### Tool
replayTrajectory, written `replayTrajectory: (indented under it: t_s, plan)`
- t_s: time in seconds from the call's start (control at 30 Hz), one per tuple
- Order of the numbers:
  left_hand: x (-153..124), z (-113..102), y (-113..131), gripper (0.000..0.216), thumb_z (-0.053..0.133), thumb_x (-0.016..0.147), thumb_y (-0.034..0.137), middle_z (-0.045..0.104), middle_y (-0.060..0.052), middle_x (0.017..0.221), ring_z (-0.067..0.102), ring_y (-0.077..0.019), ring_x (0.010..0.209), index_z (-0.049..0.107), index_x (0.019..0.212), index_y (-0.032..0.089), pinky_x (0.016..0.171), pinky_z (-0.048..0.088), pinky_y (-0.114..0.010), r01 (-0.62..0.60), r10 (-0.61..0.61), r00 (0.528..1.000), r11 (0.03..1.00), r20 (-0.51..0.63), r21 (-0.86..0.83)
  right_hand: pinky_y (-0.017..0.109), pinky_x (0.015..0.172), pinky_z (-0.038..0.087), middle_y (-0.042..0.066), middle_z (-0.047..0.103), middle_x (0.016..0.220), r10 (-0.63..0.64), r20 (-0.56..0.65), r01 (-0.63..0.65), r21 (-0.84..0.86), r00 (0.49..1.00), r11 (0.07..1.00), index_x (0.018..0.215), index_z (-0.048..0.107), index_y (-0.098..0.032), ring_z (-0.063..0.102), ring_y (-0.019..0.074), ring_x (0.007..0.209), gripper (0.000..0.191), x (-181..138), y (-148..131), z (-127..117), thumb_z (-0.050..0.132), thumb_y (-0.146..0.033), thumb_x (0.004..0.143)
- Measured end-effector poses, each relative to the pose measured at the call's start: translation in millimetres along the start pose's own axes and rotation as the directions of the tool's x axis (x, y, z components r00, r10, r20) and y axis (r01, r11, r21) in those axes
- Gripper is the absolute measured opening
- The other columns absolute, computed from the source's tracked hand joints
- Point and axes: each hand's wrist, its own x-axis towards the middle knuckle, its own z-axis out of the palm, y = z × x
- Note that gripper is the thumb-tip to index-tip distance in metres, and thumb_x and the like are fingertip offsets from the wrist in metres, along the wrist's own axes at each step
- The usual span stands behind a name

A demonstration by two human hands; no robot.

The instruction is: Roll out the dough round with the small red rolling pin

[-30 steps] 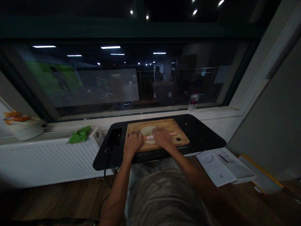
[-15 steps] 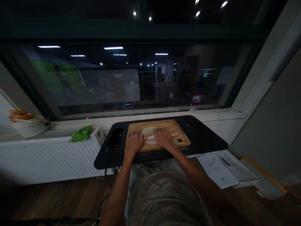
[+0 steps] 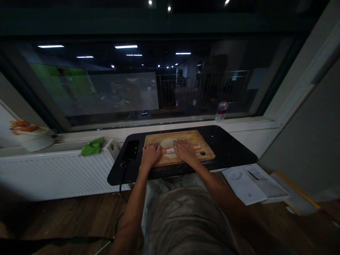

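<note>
A rolling pin point(image 3: 170, 150) with a printed label around its middle lies across a flat, pale round of dough point(image 3: 167, 143). The dough rests on a wooden cutting board point(image 3: 190, 136) with a hole near its right corner. My left hand point(image 3: 151, 154) is closed over the pin's left end, hiding that end. Further right, my right hand point(image 3: 183, 151) lies over the pin with its fingers curled on it, and the pin's bare right end sticks out beyond. The dough shows between my hands, above and below the pin.
A black table point(image 3: 231, 148) carries the board and, at left, a dark phone point(image 3: 130, 149) with a cable point(image 3: 123, 179). A bottle point(image 3: 221, 111) stands on the sill. Left are a radiator point(image 3: 66, 173), a green cloth point(image 3: 92, 146) and a white pot point(image 3: 35, 141). Printed sheets point(image 3: 244, 189) lie low at right.
The whole view has shifted, so the table and window sit slightly higher in the picture. Both hands stay on the rolling pin, which still lies across the dough.
</note>
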Motion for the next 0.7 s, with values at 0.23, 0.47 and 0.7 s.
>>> replayTrajectory:
  t_s: [0.23,0.47,0.7]
  plan:
    - [28.0,-68.5,-65.6,0.041,0.078,0.090,0.039,0.083,-0.015,0.134,0.076,-0.0330,0.129,0.083,0.124,0.016,0.119,0.055,-0.045,0.099,-0.157,0.982,0.902,-0.108,-0.421,0.042,0.117,0.048,0.013,0.073,0.153,-0.023,0.024,0.023,0.012,0.999,1.000,0.150,0.070,-0.020,0.068,0.0290,0.139,0.056,2.0,1.9,-2.4,0.026,-0.035,0.120]
    - [7.2,-124.9,-120.0,0.048,0.088,0.084,0.038,0.081,-0.017,0.136,0.076,-0.0369,0.129,0.076,0.125,0.016,0.107,0.063,-0.044,0.426,-0.441,0.897,0.858,0.015,-0.287,0.042,0.114,0.050,0.013,0.075,0.149,-0.003,0.004,0.002,0.020,1.000,1.000,0.150,0.070,-0.020,0.070,0.0300,0.134,0.055,3.4,1.4,0.3,0.027,-0.035,0.120]
    - [-1.8,-132.9,-123.8,0.094,0.098,0.073,0.036,0.062,-0.020,0.166,0.070,-0.0371,0.141,0.056,0.156,0.022,0.096,0.064,-0.038,0.532,-0.544,0.836,0.771,0.073,-0.349,0.041,0.118,0.047,0.013,0.072,0.156,0.001,-0.020,0.000,0.043,1.000,0.999,0.152,0.070,-0.020,0.068,0.0285,0.139,0.055,2.6,1.9,2.7,0.029,-0.036,0.119]
